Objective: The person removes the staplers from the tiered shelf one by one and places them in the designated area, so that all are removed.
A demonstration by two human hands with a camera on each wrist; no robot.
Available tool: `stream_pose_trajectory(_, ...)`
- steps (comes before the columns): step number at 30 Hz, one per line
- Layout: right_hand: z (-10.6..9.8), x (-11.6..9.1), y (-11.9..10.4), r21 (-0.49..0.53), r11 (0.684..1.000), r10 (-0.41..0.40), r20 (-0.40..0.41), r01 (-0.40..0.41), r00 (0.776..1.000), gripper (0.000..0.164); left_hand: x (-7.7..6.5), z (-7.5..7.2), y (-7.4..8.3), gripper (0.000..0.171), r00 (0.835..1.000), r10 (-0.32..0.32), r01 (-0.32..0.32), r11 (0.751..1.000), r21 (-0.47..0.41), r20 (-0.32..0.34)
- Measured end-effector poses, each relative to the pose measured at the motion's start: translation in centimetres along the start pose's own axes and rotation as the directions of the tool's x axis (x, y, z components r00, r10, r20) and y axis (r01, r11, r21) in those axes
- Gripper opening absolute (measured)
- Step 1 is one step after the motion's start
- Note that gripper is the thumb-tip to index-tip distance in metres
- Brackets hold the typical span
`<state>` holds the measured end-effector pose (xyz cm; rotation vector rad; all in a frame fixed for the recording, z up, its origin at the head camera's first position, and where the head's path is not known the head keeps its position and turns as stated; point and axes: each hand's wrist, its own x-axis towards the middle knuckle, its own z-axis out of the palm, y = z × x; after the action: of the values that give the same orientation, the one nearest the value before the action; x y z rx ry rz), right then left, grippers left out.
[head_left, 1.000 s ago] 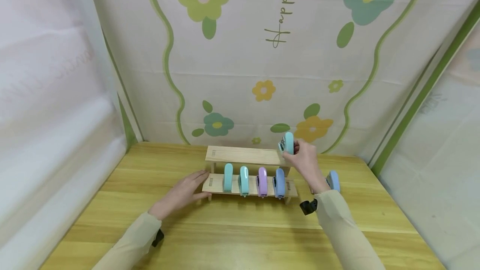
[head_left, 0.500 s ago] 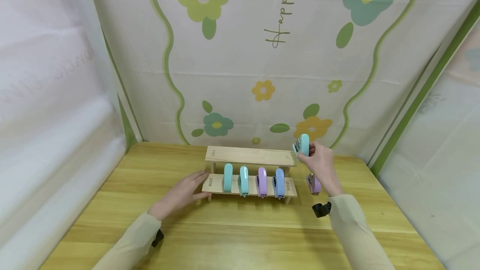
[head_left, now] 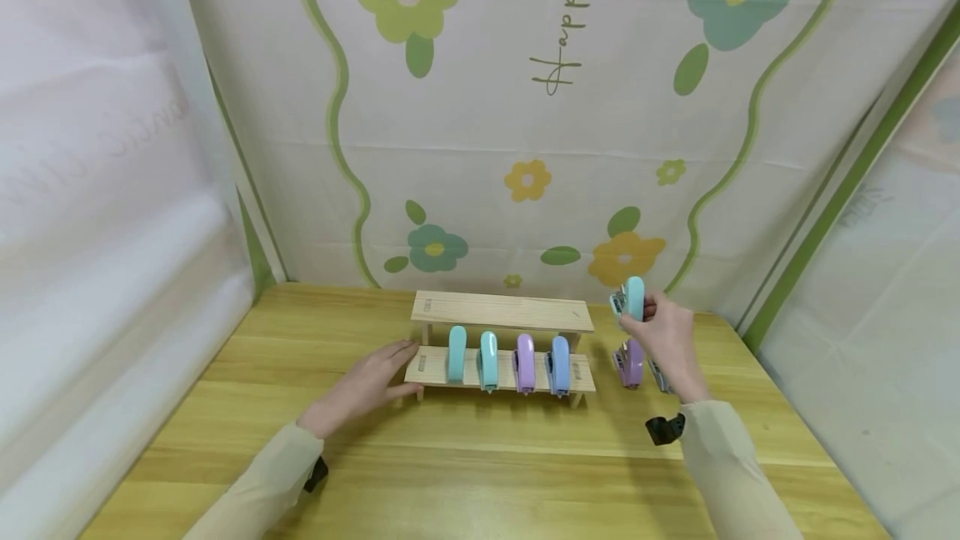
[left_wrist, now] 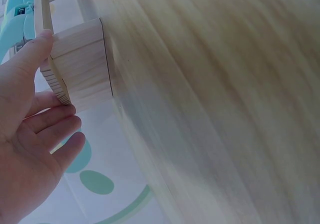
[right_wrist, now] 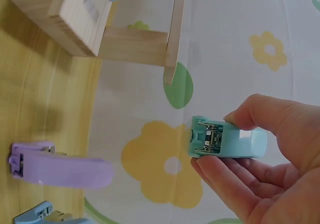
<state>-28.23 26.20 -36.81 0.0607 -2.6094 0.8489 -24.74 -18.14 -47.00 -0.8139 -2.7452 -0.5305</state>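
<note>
We grip the rack (head_left: pixel 432 366) with our left hand (head_left: pixel 369 386); the stapler (head_left: pixel 634 298) our right hand (head_left: pixel 667 342) pinches could drop if loosened.

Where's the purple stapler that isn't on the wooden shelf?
In the head view, that purple stapler is on the table to the right of the wooden shelf, between it and a blue stapler partly hidden by the right hand.

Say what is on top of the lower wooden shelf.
Two teal staplers, a purple stapler and a blue stapler sit in a row; whatever lies beneath them is covered, so unseen.
</note>
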Motion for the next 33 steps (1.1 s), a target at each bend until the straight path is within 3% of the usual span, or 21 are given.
stream_pose_trajectory(8,-0.9,-0.4,1.7,-0.038,0.997,0.062,0.014,-0.061,0.998,0.038,0.0,-0.1,0.0,0.071,1.000,-0.001,0.001,1.000,0.008,-0.003)
stream_pose_trajectory(18,-1.5,-1.2,4.4,-0.089,0.994,0.064,-0.017,-0.065,0.998,0.036,-0.1,0.0,-0.1,0.070,1.000,0.007,-0.007,1.000,0.011,-0.009)
stream_pose_trajectory(24,-1.7,-1.6,5.9,-0.100,0.989,0.105,-0.015,-0.106,0.994,0.039,-0.1,-0.1,-0.1,0.069,1.000,0.013,-0.012,1.000,0.012,-0.020)
stream_pose_trajectory(33,-2.1,-2.0,7.7,-0.109,0.987,0.111,-0.030,-0.114,0.993,0.039,0.0,0.0,-0.1,0.070,1.000,-0.001,0.001,1.000,0.009,0.005)
